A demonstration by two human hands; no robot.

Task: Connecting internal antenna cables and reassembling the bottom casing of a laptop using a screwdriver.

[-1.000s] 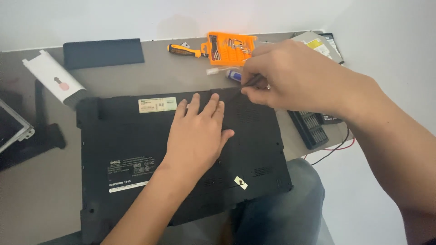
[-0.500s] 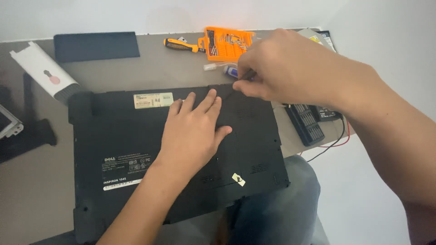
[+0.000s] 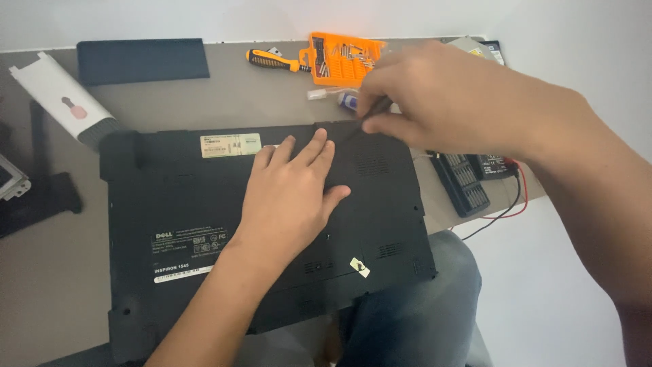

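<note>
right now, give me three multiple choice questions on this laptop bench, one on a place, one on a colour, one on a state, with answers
1. Where does the left hand lie?
A. flat on the underside of the black laptop
B. on the orange bit case
C. on the white pouch

2. What colour is the handle of the screwdriver lying at the far edge of the table?
A. blue and white
B. orange and black
C. green

3. How does the right hand stand?
A. open and flat on the table
B. pinched on a thin dark tool at the laptop's far edge
C. resting in the lap

Answers: 1 A, the palm and spread fingers press the laptop's base. 2 B, its grip is orange with black bands, beside the orange bit case. 3 B, the fingertips close around the slim tool above the base panel.
</note>
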